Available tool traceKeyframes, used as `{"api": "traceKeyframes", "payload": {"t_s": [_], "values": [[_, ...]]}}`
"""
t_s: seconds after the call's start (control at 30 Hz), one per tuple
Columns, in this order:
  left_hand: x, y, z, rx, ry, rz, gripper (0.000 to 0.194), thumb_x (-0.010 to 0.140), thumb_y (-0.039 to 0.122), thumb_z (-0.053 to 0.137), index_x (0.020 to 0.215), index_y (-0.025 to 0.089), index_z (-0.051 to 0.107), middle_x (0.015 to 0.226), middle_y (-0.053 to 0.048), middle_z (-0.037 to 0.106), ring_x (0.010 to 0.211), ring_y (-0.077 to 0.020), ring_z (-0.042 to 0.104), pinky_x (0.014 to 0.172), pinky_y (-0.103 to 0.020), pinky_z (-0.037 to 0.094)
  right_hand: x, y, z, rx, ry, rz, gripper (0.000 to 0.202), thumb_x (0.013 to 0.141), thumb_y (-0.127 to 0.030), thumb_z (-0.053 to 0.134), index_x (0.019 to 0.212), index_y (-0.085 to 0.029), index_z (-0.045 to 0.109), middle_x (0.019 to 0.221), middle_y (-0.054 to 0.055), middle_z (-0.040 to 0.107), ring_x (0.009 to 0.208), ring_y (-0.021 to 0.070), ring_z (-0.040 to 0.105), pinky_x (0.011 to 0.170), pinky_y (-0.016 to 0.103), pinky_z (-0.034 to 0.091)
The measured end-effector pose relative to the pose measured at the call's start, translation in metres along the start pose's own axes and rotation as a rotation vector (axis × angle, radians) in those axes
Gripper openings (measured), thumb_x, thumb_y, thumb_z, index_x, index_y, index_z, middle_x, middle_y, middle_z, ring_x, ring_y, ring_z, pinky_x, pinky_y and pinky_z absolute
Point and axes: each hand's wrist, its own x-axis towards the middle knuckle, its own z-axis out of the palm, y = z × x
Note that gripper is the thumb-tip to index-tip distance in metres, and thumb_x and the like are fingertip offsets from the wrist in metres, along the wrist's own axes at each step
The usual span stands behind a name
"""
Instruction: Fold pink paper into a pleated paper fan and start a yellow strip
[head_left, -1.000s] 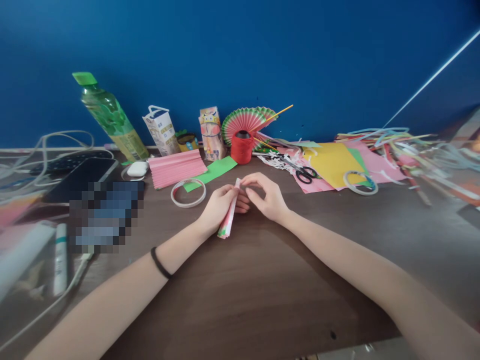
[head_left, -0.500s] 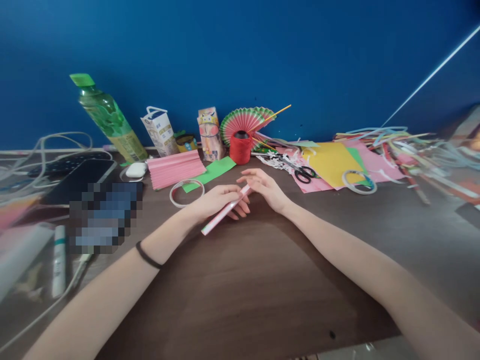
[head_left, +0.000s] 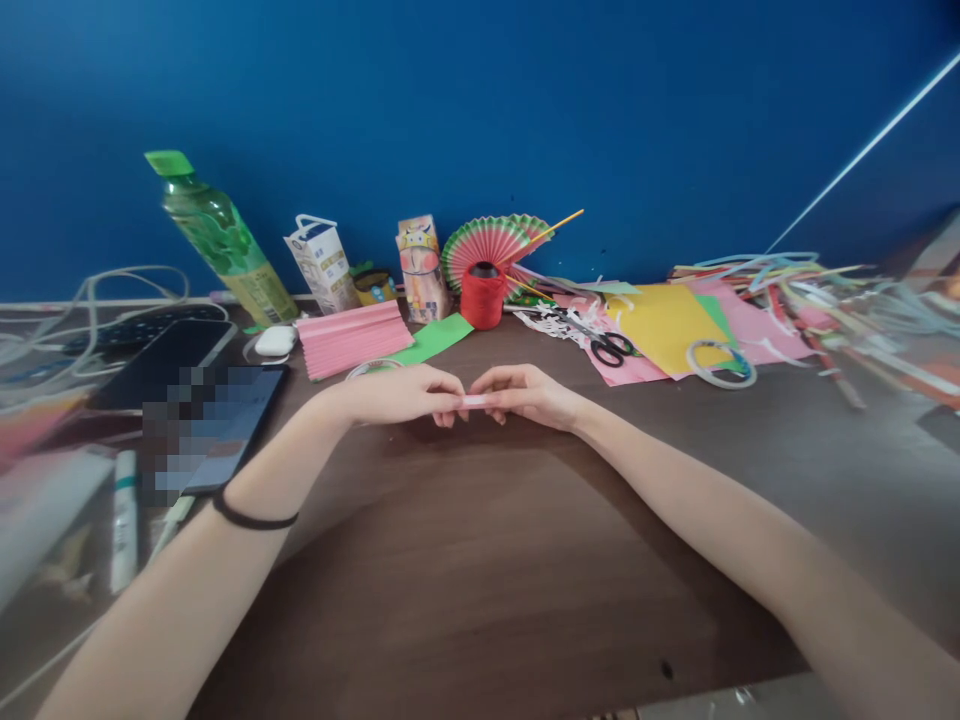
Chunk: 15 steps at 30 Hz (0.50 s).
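Note:
Between my two hands lies a narrow folded strip of pink paper (head_left: pixel 473 402), level, with only its short middle part showing. My left hand (head_left: pixel 405 393) pinches its left end between thumb and fingers. At the other end, my right hand (head_left: pixel 532 395) grips it the same way. The fingers cover the rest of the strip. Behind the hands stands a spool of red thread (head_left: pixel 481 300), with a pleated pink and green paper fan (head_left: pixel 484 245) behind it. A roll of tape (head_left: pixel 375 366) is partly hidden by my left hand.
At the left are a green bottle (head_left: pixel 225 245), a phone (head_left: pixel 247 420), a marker (head_left: pixel 125 520) and cables. A pleated pink sheet (head_left: pixel 354 340) lies behind my left hand. Scissors (head_left: pixel 611 348), yellow paper (head_left: pixel 664 325) and another tape roll (head_left: pixel 720 365) lie at the right.
The strip has turned from slanting toward me to level, side to side. My left hand has shifted left to the strip's end, and my right fingers have closed on the other end.

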Motion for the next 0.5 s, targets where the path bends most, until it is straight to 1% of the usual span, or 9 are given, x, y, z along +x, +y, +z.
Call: {"api": "traceKeyframes", "payload": {"t_s": [0.07, 0.13, 0.23, 0.3, 0.4, 0.5], "values": [[-0.0003, -0.0025, -0.0021, 0.097, 0.017, 0.001, 0.024, 0.080, 0.037, 0.050, 0.074, 0.021, 0.066, 0.074, 0.001, 0.068, 0.067, -0.0114, 0.058, 0.058, -0.019, 0.037, 0.0001, -0.0010, -0.0001, -0.025, 0.011, 0.030, 0.023, 0.067, -0.023, 0.070, 0.086, -0.012, 0.064, 0.071, 0.001, 0.064, 0.057, 0.0081, 0.054, 0.056, 0.023, 0.044], [-0.0012, -0.0034, -0.0037, 0.120, 0.019, 0.020, 0.024, 0.079, 0.038, 0.050, 0.077, 0.022, 0.067, 0.076, 0.002, 0.068, 0.069, -0.0118, 0.058, 0.060, -0.019, 0.036, 0.0004, -0.0014, -0.0004, -0.045, 0.006, 0.042, 0.023, 0.067, -0.024, 0.071, 0.085, -0.012, 0.064, 0.070, 0.001, 0.063, 0.057, 0.0079, 0.055, 0.058, 0.023, 0.044], [-0.0031, -0.0021, -0.0052, 0.130, -0.015, 0.050, 0.023, 0.079, 0.038, 0.051, 0.078, 0.023, 0.068, 0.080, 0.002, 0.068, 0.073, -0.0124, 0.058, 0.063, -0.019, 0.036, 0.0006, -0.0015, -0.0013, -0.083, -0.028, 0.048, 0.021, 0.067, -0.023, 0.071, 0.084, -0.012, 0.064, 0.068, 0.000, 0.063, 0.057, 0.0073, 0.056, 0.059, 0.023, 0.045], [-0.0037, -0.0016, -0.0056, 0.187, -0.028, 0.042, 0.024, 0.079, 0.037, 0.049, 0.079, 0.023, 0.067, 0.081, 0.002, 0.067, 0.073, -0.0123, 0.057, 0.062, -0.020, 0.035, 0.0004, -0.0015, -0.0021, -0.097, -0.054, 0.055, 0.019, 0.068, -0.023, 0.070, 0.081, -0.012, 0.063, 0.068, 0.000, 0.064, 0.057, 0.0072, 0.057, 0.059, 0.022, 0.046], [-0.0027, -0.0045, -0.0059, 0.304, -0.008, 0.014, 0.026, 0.080, 0.037, 0.045, 0.080, 0.023, 0.067, 0.081, 0.002, 0.066, 0.071, -0.0126, 0.055, 0.060, -0.021, 0.034, 0.0001, -0.0020, -0.0032, -0.105, -0.083, 0.076, 0.020, 0.069, -0.025, 0.070, 0.081, -0.011, 0.063, 0.068, 0.001, 0.065, 0.057, 0.0075, 0.058, 0.059, 0.022, 0.046], [-0.0011, -0.0089, -0.0061, 0.384, 0.037, 0.005, 0.028, 0.081, 0.037, 0.042, 0.084, 0.023, 0.066, 0.084, 0.001, 0.066, 0.072, -0.0135, 0.054, 0.061, -0.022, 0.034, 0.0003, -0.0028, -0.0028, -0.131, -0.086, 0.085, 0.021, 0.069, -0.026, 0.070, 0.082, -0.011, 0.063, 0.069, 0.001, 0.065, 0.057, 0.0079, 0.059, 0.058, 0.022, 0.047]]}}
